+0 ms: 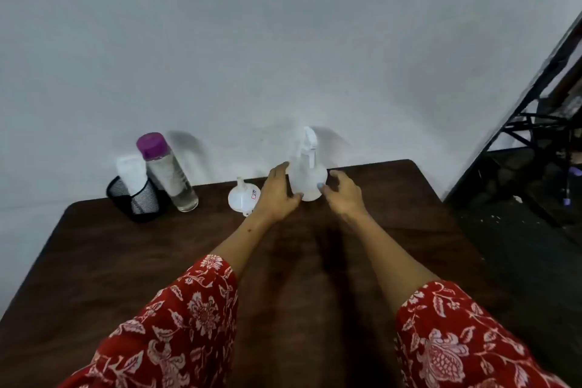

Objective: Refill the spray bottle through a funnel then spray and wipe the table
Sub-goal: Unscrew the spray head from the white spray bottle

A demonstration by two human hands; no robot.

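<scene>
A white spray bottle [307, 173] with its trigger head on stands upright at the far edge of the dark wooden table [157, 261]. My left hand [277, 192] cups its left side, thumb touching the base. My right hand [343, 192] is at its right side, thumb on the bottle, fingers spread apart. A white funnel [241, 197] lies upside down just left of my left hand. Further left stands a clear water bottle [170, 173] with a purple cap, partly filled.
A black mesh holder [135, 198] with a white cloth [130, 172] in it sits at the table's far left, touching the water bottle. A white wall rises behind the table. Black metal framework [541, 135] and dark floor lie to the right.
</scene>
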